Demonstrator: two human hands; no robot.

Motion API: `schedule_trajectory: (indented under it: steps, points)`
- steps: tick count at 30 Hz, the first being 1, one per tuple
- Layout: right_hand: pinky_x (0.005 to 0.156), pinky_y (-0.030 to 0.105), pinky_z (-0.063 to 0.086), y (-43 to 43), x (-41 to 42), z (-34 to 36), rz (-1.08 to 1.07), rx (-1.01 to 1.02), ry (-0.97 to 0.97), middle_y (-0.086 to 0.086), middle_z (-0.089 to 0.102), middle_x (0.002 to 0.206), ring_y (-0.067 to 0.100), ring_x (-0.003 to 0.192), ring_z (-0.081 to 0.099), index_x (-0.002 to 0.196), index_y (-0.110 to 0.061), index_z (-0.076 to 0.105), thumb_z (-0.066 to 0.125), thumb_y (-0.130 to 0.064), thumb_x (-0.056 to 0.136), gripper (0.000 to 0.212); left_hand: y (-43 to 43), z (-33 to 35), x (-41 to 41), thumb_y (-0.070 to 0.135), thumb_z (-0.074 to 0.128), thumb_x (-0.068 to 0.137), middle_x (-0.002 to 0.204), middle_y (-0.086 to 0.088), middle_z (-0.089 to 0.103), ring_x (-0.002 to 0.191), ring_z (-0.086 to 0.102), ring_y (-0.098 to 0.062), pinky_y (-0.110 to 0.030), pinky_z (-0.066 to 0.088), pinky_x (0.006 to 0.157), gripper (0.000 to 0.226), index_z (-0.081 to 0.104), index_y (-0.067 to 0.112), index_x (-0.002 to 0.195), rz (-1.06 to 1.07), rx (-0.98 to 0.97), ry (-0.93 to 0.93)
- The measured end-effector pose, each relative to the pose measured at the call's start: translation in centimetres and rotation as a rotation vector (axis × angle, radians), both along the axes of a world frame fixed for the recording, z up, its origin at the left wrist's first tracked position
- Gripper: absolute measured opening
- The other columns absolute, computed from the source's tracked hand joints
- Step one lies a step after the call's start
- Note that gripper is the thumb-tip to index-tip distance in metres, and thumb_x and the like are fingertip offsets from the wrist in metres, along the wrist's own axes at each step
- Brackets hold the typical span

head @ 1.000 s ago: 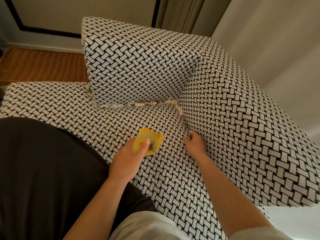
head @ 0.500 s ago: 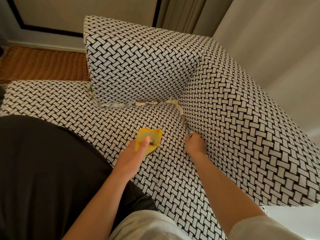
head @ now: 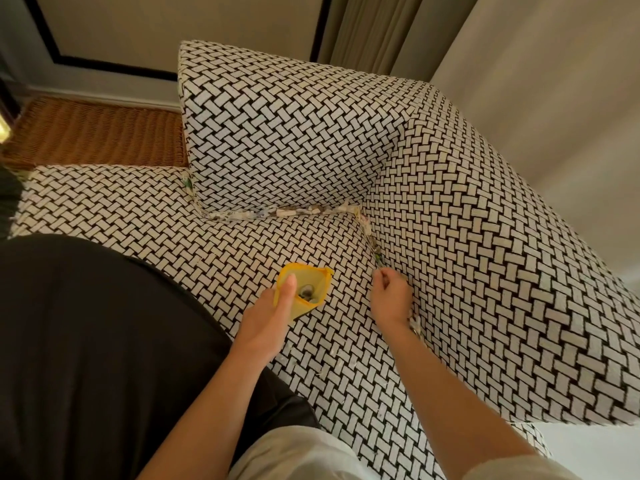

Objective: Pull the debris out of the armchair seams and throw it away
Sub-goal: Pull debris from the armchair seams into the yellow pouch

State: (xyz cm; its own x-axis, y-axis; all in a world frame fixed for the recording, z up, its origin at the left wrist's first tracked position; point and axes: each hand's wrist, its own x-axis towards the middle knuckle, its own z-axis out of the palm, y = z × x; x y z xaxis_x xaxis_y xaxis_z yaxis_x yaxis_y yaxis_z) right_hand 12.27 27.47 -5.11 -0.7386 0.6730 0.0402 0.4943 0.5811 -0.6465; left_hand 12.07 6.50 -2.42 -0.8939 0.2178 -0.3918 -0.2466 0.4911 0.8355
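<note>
Pinching with curled fingers (head: 382, 277) of the right hand (head: 389, 299) what looks like a thin scrap of debris (head: 374, 245) at the side seam. Gripping with the left hand (head: 266, 317) an open yellow pouch (head: 313, 303) with a few bits inside, just beside the right. Barely begun, judging by the packed back seam of the armchair (head: 485, 271); drawn slightly back from the seam since half a second ago.

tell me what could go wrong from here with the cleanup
1. The yellow pouch, gripped by the left hand, sits apart from the right hand at the side seam, so a pulled scrap could drop on the seat.
2. The pouch looks tilted and holds bits; they might spill.
3. Loose scraps on the seat could be pushed back in.
</note>
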Motion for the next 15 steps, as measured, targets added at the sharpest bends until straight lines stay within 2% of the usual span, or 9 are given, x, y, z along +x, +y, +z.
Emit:
schedule_trajectory:
  steps: [3, 5, 7, 10, 12, 13, 15]
  points:
    - [0.044, 0.013, 0.031, -3.4, 0.8, 3.0, 0.139, -0.189, 0.187, -0.007, 0.046, 0.061, 0.002, 0.05, 0.036, 0.083, -0.014, 0.057, 0.051, -0.021, 0.094, 0.015, 0.2, 0.4, 0.1, 0.072, 0.0, 0.069, 0.092, 0.0, 0.05, 0.085, 0.048, -0.014, -0.031, 0.036, 0.073, 0.088, 0.05, 0.017, 0.117, 0.031, -0.038, 0.039]
    - [0.045, 0.012, 0.034, -5.5, 1.7, 4.5, 0.221, -0.266, 0.27, -0.008, 0.048, 0.063, -0.001, 0.05, 0.039, 0.084, -0.019, 0.058, 0.052, -0.018, 0.093, 0.012, 0.2, 0.5, 0.2, 0.071, -0.001, 0.069, 0.091, 0.001, 0.049, 0.085, 0.047, -0.014, -0.031, 0.036, 0.074, 0.089, 0.05, 0.017, 0.118, 0.041, -0.049, 0.06]
    - [0.052, 0.009, 0.039, -6.9, 2.5, 5.5, 0.322, -0.319, 0.272, -0.01, 0.055, 0.069, -0.005, 0.057, 0.046, 0.086, -0.023, 0.061, 0.053, -0.015, 0.093, 0.013, 0.3, 0.6, 0.3, 0.071, -0.001, 0.069, 0.095, 0.0, 0.049, 0.087, 0.045, -0.014, -0.03, 0.035, 0.075, 0.089, 0.049, 0.018, 0.121, 0.05, -0.05, 0.068]
    - [0.069, 0.009, 0.046, -7.8, 3.2, 5.8, 0.5, -0.292, 0.22, -0.01, 0.061, 0.086, -0.006, 0.078, 0.055, 0.098, -0.016, 0.067, 0.054, -0.011, 0.092, 0.015, 0.4, 1.0, 0.4, 0.069, 0.0, 0.071, 0.097, -0.001, 0.048, 0.088, 0.044, -0.014, -0.03, 0.033, 0.076, 0.087, 0.049, 0.018, 0.122, 0.063, -0.047, 0.079]
    - [0.075, 0.008, 0.046, -7.6, 3.2, 5.6, 0.512, -0.286, 0.221, -0.011, 0.061, 0.092, -0.007, 0.084, 0.056, 0.106, -0.014, 0.067, 0.051, -0.012, 0.094, 0.02, 0.4, 1.0, 0.4, 0.069, 0.0, 0.072, 0.095, 0.0, 0.048, 0.088, 0.044, -0.014, -0.03, 0.033, 0.076, 0.086, 0.049, 0.019, 0.123, 0.057, -0.053, 0.087]
    - [0.072, 0.008, 0.045, -7.2, 3.1, 5.5, 0.474, -0.29, 0.229, -0.012, 0.061, 0.091, -0.007, 0.081, 0.056, 0.109, -0.014, 0.065, 0.049, -0.013, 0.095, 0.022, 0.4, 1.0, 0.4, 0.068, 0.0, 0.074, 0.094, 0.001, 0.047, 0.088, 0.044, -0.014, -0.03, 0.033, 0.076, 0.085, 0.049, 0.019, 0.122, 0.054, -0.055, 0.088]
    - [0.055, 0.007, 0.04, -5.9, 2.9, 5.1, 0.339, -0.283, 0.226, -0.014, 0.056, 0.076, -0.005, 0.058, 0.049, 0.112, -0.016, 0.063, 0.046, -0.016, 0.096, 0.023, 0.4, 0.9, 0.4, 0.067, 0.001, 0.077, 0.088, 0.003, 0.046, 0.087, 0.045, -0.013, -0.03, 0.035, 0.075, 0.082, 0.049, 0.018, 0.121, 0.053, -0.056, 0.086]
